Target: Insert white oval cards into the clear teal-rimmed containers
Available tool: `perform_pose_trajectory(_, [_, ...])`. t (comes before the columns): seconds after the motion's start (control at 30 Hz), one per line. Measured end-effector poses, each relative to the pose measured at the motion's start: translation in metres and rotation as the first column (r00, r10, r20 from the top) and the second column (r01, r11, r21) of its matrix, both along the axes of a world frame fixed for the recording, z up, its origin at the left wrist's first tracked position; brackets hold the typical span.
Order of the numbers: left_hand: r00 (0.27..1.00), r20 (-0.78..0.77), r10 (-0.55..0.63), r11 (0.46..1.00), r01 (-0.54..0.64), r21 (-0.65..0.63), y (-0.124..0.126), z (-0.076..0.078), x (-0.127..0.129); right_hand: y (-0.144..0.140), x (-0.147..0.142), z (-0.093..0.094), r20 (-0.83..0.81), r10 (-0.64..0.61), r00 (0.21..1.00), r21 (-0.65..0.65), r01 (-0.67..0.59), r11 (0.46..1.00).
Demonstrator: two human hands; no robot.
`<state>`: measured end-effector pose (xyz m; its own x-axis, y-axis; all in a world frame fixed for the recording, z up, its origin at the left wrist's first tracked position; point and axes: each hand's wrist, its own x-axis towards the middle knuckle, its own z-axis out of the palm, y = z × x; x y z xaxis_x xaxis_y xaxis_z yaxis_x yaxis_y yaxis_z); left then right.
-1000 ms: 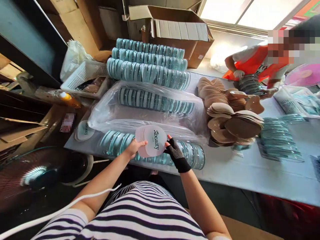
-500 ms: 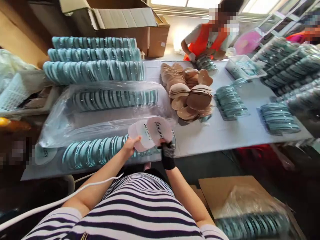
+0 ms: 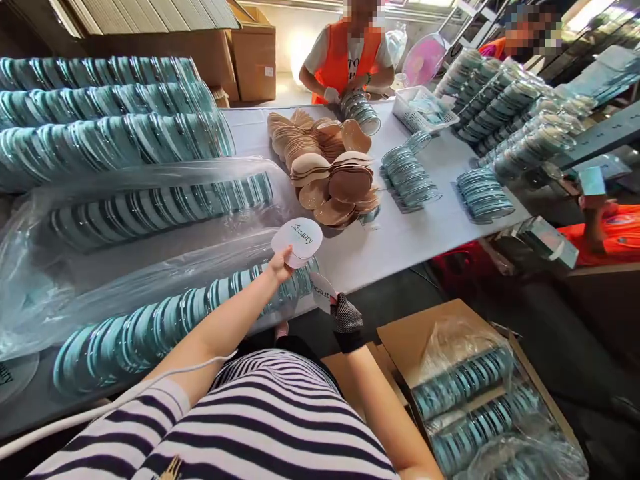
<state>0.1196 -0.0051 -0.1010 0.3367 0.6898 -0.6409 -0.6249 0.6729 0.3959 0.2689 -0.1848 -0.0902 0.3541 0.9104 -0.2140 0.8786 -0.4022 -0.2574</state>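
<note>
My left hand (image 3: 281, 264) grips white rounded cards (image 3: 300, 235) printed with dark lettering, held above the table's front edge. More than one layer shows at their lower rim. My right hand (image 3: 346, 316), in a dark mesh glove with bare fingertips, pinches a single printed card (image 3: 323, 291), tilted and apart from the others. Just below my left hand, a row of clear packs with teal contents (image 3: 175, 313) lies along the front edge. Beyond the cards is a heap of tan rounded pads (image 3: 333, 177) in several stacks.
Clear plastic sheeting (image 3: 200, 233) covers the table's left part around another row of packs. An open carton (image 3: 450, 313) with packed rows stands on the floor at right. Across the white table (image 3: 345, 263), a person in an orange vest (image 3: 350, 60) handles packs near a white basket (image 3: 400, 110).
My right hand has moved down and right, taking one card away from those in my left hand. The view has swung to the right, showing more of the carton and another person.
</note>
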Motion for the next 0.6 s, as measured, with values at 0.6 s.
perform_pose_trajectory(0.6, [0.999, -0.033, -0.007, 0.999, 0.005, -0.045, 0.003, -0.004, -0.004, 0.027, 0.004, -0.02, 0.006, 0.071, 0.997, -0.153, -0.069, 0.986])
